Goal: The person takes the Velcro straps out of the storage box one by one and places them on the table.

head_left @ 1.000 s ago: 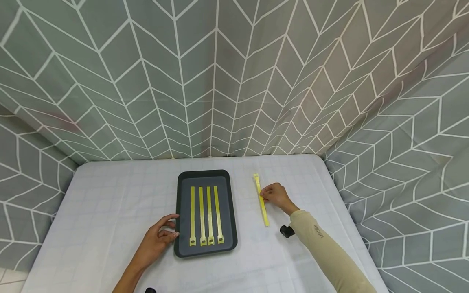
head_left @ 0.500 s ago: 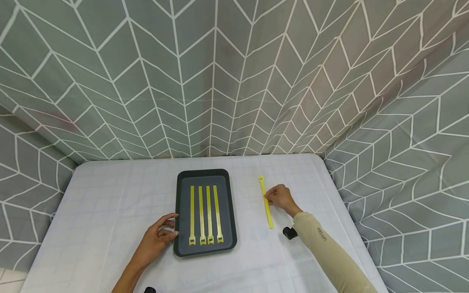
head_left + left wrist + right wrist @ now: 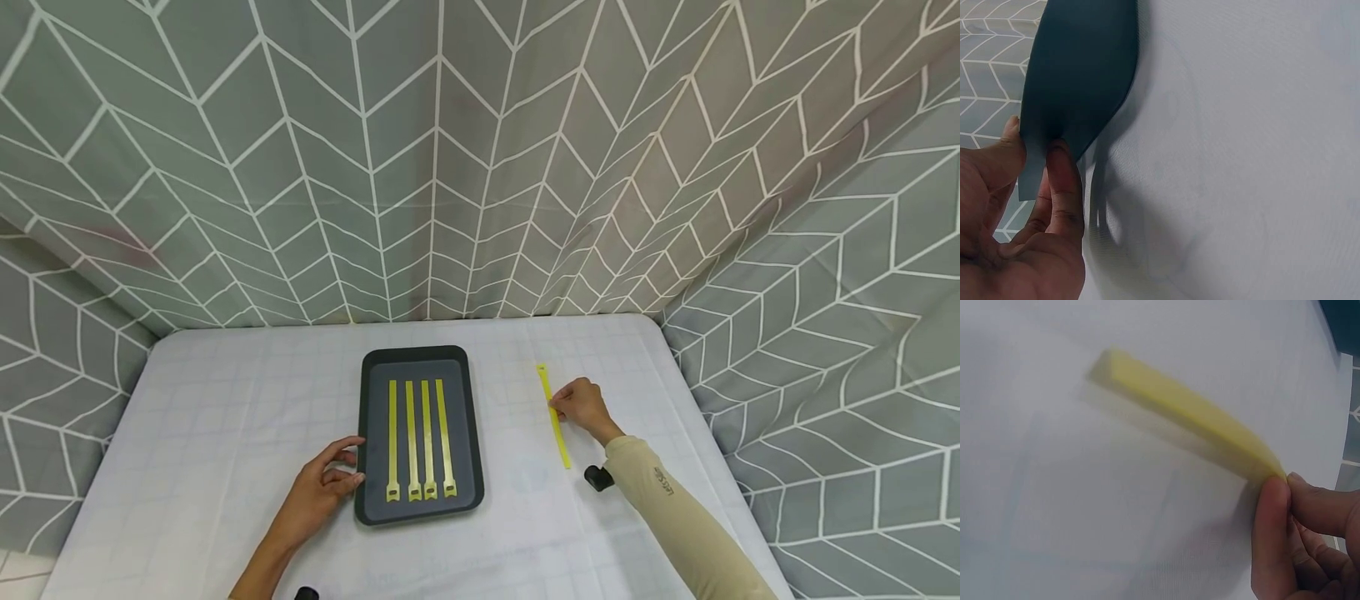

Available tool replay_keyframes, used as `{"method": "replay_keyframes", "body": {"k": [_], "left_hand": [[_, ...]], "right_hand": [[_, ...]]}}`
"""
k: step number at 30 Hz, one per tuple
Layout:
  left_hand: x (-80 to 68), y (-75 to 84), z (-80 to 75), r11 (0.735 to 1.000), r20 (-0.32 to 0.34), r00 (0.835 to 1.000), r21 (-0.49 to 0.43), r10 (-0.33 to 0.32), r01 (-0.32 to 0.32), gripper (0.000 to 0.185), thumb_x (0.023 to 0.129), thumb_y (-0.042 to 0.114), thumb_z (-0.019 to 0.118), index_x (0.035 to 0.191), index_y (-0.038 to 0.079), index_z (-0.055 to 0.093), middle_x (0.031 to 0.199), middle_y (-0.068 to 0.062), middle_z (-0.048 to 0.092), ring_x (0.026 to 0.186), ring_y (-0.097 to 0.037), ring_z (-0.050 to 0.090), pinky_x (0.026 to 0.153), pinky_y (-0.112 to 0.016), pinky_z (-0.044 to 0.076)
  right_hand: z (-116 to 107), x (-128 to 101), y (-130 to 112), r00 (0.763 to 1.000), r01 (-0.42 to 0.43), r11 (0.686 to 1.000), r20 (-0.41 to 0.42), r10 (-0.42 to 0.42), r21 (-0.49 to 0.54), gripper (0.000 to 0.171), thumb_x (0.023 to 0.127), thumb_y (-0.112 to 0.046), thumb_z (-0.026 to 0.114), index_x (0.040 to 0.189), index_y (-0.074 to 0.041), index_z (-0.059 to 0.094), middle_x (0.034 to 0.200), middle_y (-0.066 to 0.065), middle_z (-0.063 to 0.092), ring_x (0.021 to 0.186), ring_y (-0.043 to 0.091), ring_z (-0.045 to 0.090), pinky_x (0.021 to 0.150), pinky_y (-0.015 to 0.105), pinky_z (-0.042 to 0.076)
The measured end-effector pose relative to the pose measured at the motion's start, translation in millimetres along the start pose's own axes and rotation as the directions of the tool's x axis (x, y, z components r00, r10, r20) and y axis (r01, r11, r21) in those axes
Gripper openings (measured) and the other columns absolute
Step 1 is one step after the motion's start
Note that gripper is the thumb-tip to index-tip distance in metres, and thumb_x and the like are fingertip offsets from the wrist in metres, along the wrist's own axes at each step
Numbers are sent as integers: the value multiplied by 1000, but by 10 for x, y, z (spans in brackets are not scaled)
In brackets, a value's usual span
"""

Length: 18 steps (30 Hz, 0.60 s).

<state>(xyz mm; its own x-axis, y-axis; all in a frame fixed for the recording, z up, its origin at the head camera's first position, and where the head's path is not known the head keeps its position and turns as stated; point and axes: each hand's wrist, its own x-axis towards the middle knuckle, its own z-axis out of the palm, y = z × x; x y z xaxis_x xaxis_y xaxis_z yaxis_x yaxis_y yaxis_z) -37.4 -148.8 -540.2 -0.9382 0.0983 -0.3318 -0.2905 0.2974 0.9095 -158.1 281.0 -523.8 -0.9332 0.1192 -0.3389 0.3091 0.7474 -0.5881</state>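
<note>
Head view, right grip (image 3: 581, 404) pinching yellow strap (image 3: 553, 416), left grip (image 3: 324, 487) holding tray (image 3: 417, 363)

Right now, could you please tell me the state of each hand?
Left hand: grips the dark tray at its edge.
Right hand: pinches the loose yellow strap.

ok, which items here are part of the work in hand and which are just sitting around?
In hand:
- loose yellow strap, pinched by the right hand
- dark tray, its edge held by the left hand
- four yellow straps lying in the tray

Just there:
- white table cover
- grey patterned backdrop
</note>
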Motion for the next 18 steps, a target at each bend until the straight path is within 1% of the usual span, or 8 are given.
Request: {"method": "replay_keyframes", "body": {"k": [7,11,15,18], "left_hand": [[7,14,8,1000,-3,1000,10,-7,7,57,91,2,70,144,15,51,121,-18,53,88,-17,65,70,-25,52],[12,29,16,1000,-8,1000,25,-5,5,57,92,2,70,144,15,51,121,-18,54,89,-16,66,71,-25,52],[9,43,20,999,-13,1000,28,-14,14,57,92,2,70,144,15,51,121,-18,54,89,-17,66,71,-25,52],[1,44,22,999,-17,1000,31,-20,21,57,92,2,70,144,15,51,121,-18,54,90,-17,66,71,-25,52]], "right_hand": [[-10,-5,34,999,-9,999,-34,8,-38,12,85,-10,79,84,1,76,66,6,71,57,13,64,60,25,49],[-19,-7,43,999,1,999,-44,-3,-48,12,84,-11,80,82,0,76,63,4,70,56,12,63,59,26,48],[-28,-3,28,999,7,998,-53,-10,-66,13,83,-13,81,78,-3,76,59,2,68,55,12,62,63,27,48],[-25,6,13,998,3,995,-63,-9,-98,14,83,-15,82,75,-5,76,57,1,67,56,13,60,65,28,47]]}}
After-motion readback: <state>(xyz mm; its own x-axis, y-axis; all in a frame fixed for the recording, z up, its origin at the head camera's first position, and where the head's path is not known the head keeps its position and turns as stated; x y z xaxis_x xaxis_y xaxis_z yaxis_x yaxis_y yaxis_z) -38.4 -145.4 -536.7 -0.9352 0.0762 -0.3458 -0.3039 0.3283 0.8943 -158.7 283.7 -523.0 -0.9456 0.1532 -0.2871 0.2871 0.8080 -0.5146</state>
